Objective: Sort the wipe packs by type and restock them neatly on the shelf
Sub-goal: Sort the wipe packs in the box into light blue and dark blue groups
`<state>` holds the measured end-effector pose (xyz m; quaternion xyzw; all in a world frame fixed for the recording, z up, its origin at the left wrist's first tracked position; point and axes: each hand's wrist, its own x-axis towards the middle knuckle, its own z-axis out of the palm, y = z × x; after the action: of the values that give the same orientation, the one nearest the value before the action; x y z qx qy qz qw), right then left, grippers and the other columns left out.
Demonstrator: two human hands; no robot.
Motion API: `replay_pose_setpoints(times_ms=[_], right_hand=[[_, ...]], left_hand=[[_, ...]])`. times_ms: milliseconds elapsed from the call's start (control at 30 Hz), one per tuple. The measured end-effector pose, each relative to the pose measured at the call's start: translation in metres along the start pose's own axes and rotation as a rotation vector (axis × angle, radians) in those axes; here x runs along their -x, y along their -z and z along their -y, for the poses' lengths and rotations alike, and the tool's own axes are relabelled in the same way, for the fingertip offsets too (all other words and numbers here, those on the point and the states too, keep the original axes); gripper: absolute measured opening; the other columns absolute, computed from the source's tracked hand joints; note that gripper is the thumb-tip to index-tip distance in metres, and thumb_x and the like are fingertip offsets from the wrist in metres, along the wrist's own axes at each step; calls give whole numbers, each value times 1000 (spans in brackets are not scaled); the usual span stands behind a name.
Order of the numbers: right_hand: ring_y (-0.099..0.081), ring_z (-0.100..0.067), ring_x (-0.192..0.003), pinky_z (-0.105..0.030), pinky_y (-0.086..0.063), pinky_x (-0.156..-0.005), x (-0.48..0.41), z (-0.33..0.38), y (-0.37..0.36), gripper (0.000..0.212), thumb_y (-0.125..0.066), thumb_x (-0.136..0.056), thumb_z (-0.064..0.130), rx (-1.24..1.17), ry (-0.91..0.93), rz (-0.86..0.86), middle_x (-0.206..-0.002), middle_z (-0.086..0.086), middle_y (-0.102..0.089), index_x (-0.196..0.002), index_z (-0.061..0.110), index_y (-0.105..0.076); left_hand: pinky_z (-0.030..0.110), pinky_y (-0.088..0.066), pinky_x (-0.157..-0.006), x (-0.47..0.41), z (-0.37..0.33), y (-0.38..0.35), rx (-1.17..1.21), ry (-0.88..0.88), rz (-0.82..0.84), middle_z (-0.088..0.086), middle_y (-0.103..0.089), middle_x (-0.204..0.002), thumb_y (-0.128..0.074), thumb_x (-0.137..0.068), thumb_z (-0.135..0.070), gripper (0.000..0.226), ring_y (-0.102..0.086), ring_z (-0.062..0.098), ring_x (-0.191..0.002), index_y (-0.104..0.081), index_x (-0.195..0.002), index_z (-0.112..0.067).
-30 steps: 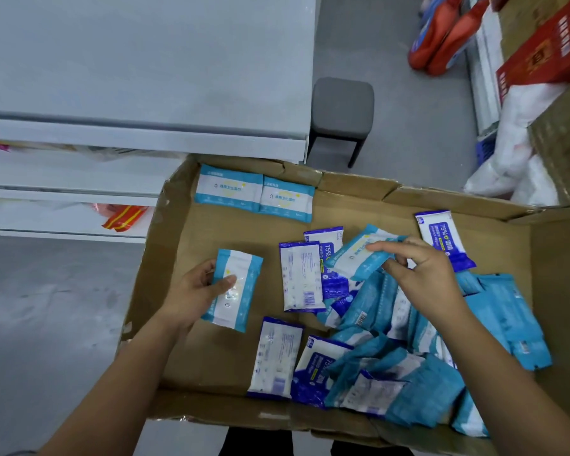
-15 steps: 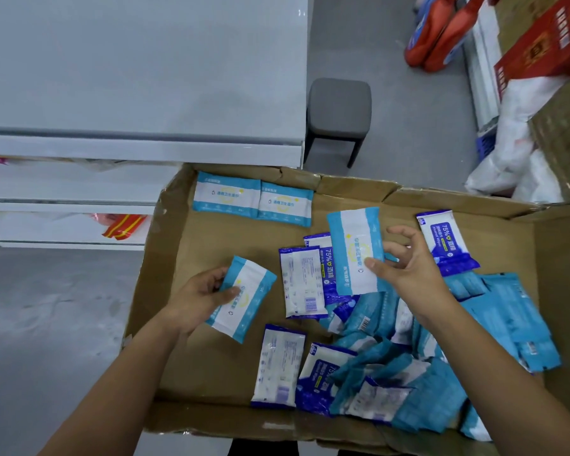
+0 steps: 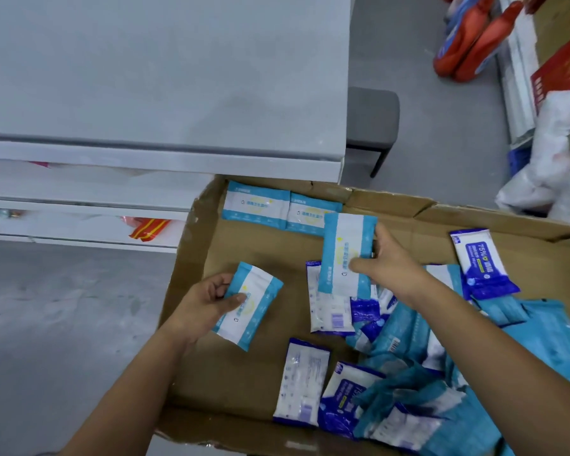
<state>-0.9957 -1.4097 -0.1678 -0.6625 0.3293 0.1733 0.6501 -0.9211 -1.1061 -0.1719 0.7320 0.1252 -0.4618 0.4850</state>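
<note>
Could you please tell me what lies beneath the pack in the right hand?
A white, dark-blue-edged pack shows beneath the light-blue pack that the right hand holds; its upper end is hidden.

Light's even and coolish, probably from overhead, nothing harsh. The grey shelf top [image 3: 162, 77] has a dull sheen but no real glare. Shadows are faint: just a soft one on the cardboard box [image 3: 270, 373] under the wipe pack [image 3: 249, 306] at 7 o'clock. Fisheye bends the shelf edges toward 9 o'clock. The pile of packs [image 3: 408, 419] at 5 o'clock is smeary, and the red bottles [image 3: 468, 44] at 1 o'clock look soft.
</note>
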Motion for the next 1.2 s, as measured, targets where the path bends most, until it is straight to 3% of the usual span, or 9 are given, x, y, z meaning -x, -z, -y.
replay_pose_setpoints(times_ms=[100, 167, 233, 400, 500, 700, 1033, 1100, 1200], right_hand=[[-74, -15, -87, -32, -60, -74, -6, 9, -6, 27, -67, -89, 7, -63, -20, 6, -100, 2, -77, -107, 26, -67], [-73, -4, -76, -17, -55, -62, -6, 12, -6, 16, -71, -88, 9, -57, -2, 19, -85, 11, -77, -101, 18, -70], [-68, 1, -63, -12, -49, -55, -4, 11, -4, 13, -74, -86, 8, -50, 7, 4, -76, 11, -76, -93, 17, -69], [-74, -21, -85, -36, -61, -64, -1, 1, 3, 45, -74, -82, -3, -76, -24, 22, -100, -6, -75, -117, 22, -60], [-74, -23, -91, -37, -63, -71, 0, -2, 4, 36, -74, -81, -5, -71, -61, 76, -104, -9, -76, -111, 14, -66], [-71, -1, -77, -15, -53, -61, -5, 0, 0, 32, -79, -80, 2, 135, -25, 70, -92, 4, -75, -103, 20, -66], [-61, -10, -102, -33, -54, -85, -35, -15, -49, 33, -66, -87, 30, 978, 166, 541, -114, 9, -65, -120, 29, -61], [-61, -11, -103, -32, -51, -87, -36, -23, -42, 33, -65, -89, 33, 1034, 195, 523, -114, 7, -66, -121, 27, -61], [-61, -10, -99, -24, -46, -82, -32, -35, -19, 30, -66, -90, 37, 1085, 213, 464, -109, 8, -69, -117, 24, -64]], left_hand=[[33, -61, -69, -1, 2, 5, 18, 4, -24, -6, -78, -98, -71, -88, -10, 27, -76, 19, -89, -67, -113, -18], [34, -62, -70, -2, 3, 7, 42, 2, -36, -6, -78, -97, -71, -87, -10, 27, -76, 19, -88, -67, -113, -18], [37, -62, -73, -3, 4, 8, 41, -11, -35, -7, -78, -97, -72, -87, -10, 28, -76, 19, -88, -67, -113, -18], [47, -62, -80, -6, 6, 10, -80, -56, -32, -10, -76, -100, -73, -87, -18, 29, -75, 15, -90, -66, -114, -26], [43, -63, -77, -9, 6, 11, -167, -88, -10, -10, -74, -106, -73, -88, -22, 29, -75, 11, -91, -66, -115, -29], [40, -63, -75, -10, 5, 15, -208, -92, -27, -12, -72, -107, -72, -88, -22, 28, -74, 8, -91, -64, -114, -31], [47, -62, -78, -10, 7, 13, -108, -95, -26, -10, -74, -104, -72, -87, -19, 30, -75, 15, -91, -64, -115, -27], [42, -63, -77, -20, 11, 10, -181, -96, 13, -8, -74, -106, -71, -90, -19, 27, -75, 13, -91, -62, -115, -27], [27, -58, -81, -38, 27, -1, -544, -144, 41, -9, -66, -120, -67, -94, -23, 32, -66, 6, -97, -57, -124, -28]])
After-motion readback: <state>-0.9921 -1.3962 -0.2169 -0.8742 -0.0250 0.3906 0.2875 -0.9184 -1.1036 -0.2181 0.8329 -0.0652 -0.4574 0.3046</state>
